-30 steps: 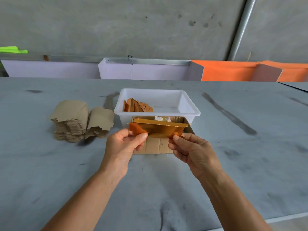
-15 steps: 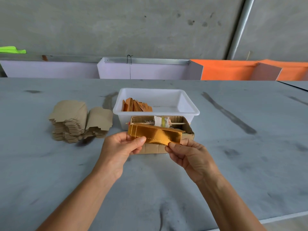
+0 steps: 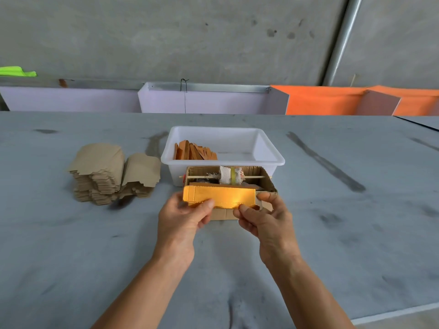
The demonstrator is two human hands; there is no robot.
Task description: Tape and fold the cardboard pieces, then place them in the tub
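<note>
- The gold cardboard piece (image 3: pixel 219 197) is held in the air with both hands, in front of the small brown cardboard box (image 3: pixel 268 184) and a little above the grey table (image 3: pixel 356 233).
- The left hand (image 3: pixel 183 219) pinches the left lower corner of the piece: the thumb lies on the front face, and the other fingers are behind it, hidden.
- The right hand (image 3: pixel 266 217) pinches the right lower edge: the thumb tip presses on the front near the bottom edge, and the index finger curls around the right end.
- The fingers of both hands are curled and closed on the piece; its middle and top edge are free between the two hands.
- The white tub (image 3: pixel 270 148) stands just behind the brown box and has folded orange pieces (image 3: pixel 194 151) leaning in its left part.
- A stack of flat brown cardboard blanks (image 3: pixel 107 172) lies on the table to the left of the tub.
- Compared with half a second ago, the piece is now level and not tilted, it looks flatter, and its broad gold face is turned to the camera.
- One second ago the piece was more open, with its upper flap lifted; now the flap is down.
</note>
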